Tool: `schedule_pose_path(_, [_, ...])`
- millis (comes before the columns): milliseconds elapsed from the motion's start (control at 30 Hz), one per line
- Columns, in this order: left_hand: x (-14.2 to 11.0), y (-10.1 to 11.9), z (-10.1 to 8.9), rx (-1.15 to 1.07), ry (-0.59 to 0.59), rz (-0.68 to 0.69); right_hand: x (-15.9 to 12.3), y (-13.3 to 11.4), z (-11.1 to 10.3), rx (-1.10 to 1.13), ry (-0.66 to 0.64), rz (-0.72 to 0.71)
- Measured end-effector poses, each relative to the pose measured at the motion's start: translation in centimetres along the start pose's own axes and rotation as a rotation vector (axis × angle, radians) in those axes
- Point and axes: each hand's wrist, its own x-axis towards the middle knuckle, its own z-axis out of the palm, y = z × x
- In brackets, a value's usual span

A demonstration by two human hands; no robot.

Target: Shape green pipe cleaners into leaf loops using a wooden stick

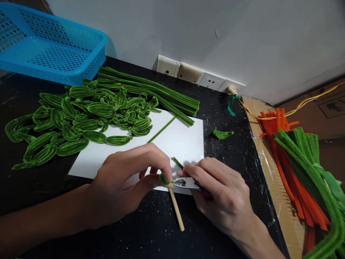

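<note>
My left hand (132, 180) pinches a small green piece of pipe cleaner (164, 178) between thumb and fingertips. My right hand (223, 190) is closed around a pair of pliers (185, 182), whose metal jaws point left and meet the end of that green piece. A green pipe cleaner stem (177, 163) sticks out by my right fingertips. Below the hands a pale wooden stick (177, 212) slants down; its upper end is hidden behind my left fingers. Under both hands lies a white sheet of paper (91, 160), with a single green stem (161, 129) on it.
Many green pipe-cleaner leaves (102, 109) are heaped at left, beside a bundle of straight green stems (151, 90). A blue basket (94, 54) stands behind. One leaf (223, 134) lies right. Orange strips (296, 187) and green strips (323, 183) rest near cardboard (266, 162). Sockets (211, 81) line the wall.
</note>
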Motion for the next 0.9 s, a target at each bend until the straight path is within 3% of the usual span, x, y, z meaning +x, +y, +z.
schedule_pose_path(900, [-0.02, 0.39, -0.14, 0.016, -0.042, -0.060, -0.06, -0.14, 0.20, 0.080, -0.047, 0.039])
